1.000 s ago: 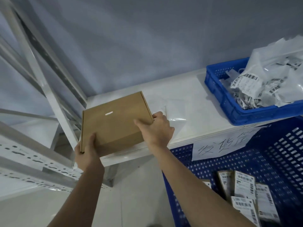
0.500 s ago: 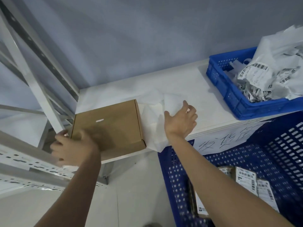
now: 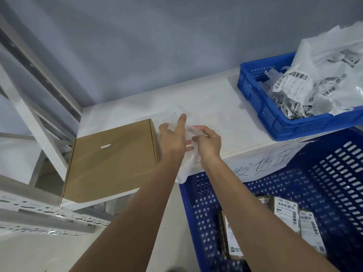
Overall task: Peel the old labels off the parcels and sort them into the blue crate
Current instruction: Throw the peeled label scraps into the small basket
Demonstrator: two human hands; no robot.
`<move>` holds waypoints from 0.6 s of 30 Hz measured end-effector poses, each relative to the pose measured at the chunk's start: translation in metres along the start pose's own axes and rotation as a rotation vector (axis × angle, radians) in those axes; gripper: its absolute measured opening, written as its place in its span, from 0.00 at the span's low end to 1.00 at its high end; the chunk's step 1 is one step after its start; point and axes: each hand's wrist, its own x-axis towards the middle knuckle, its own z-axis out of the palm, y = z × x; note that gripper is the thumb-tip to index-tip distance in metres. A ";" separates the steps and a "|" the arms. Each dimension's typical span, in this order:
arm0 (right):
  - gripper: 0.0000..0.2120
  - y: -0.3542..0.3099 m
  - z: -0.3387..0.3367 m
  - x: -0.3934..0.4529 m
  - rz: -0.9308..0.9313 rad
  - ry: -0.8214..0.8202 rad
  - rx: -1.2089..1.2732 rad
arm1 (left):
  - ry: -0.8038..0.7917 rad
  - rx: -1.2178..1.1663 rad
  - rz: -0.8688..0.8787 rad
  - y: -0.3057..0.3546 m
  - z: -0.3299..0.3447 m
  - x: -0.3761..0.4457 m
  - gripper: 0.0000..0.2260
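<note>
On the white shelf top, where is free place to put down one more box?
The widest bare patch of the white shelf top lies between the clear plastic bag in both hands and the small blue crate. A bare strip also runs behind the cardboard box, along the wall. The front left is crowded.

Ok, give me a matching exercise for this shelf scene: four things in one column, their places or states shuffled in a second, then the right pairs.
Things:
1. cardboard box
2. small blue crate
3. large blue crate
4. clear plastic sheet

Places or states:
A. full of crumpled peeled labels
B. between both hands
C. below the shelf, with labelled parcels inside
D. at the shelf's left end, untouched

Pairs: 1-D, 2-A, 3-C, 4-B
</note>
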 end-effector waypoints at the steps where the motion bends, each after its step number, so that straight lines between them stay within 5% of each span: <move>1: 0.20 0.000 -0.001 -0.004 -0.020 -0.045 -0.001 | -0.008 -0.055 -0.047 0.001 0.002 0.002 0.36; 3: 0.15 0.002 -0.001 -0.010 -0.039 -0.115 -0.063 | 0.007 -0.087 -0.091 0.001 0.002 0.007 0.38; 6: 0.06 0.000 -0.002 -0.013 -0.023 -0.083 -0.172 | 0.057 -0.071 -0.063 -0.002 -0.001 0.009 0.28; 11: 0.08 -0.004 -0.001 -0.009 -0.136 -0.012 -0.220 | 0.023 -0.081 -0.077 -0.004 -0.006 0.007 0.11; 15: 0.02 -0.004 -0.001 -0.010 -0.185 -0.036 -0.281 | 0.011 -0.063 -0.127 0.000 -0.005 0.006 0.17; 18: 0.10 0.000 -0.004 -0.012 -0.232 -0.050 -0.295 | 0.029 -0.028 -0.134 0.003 -0.005 0.008 0.18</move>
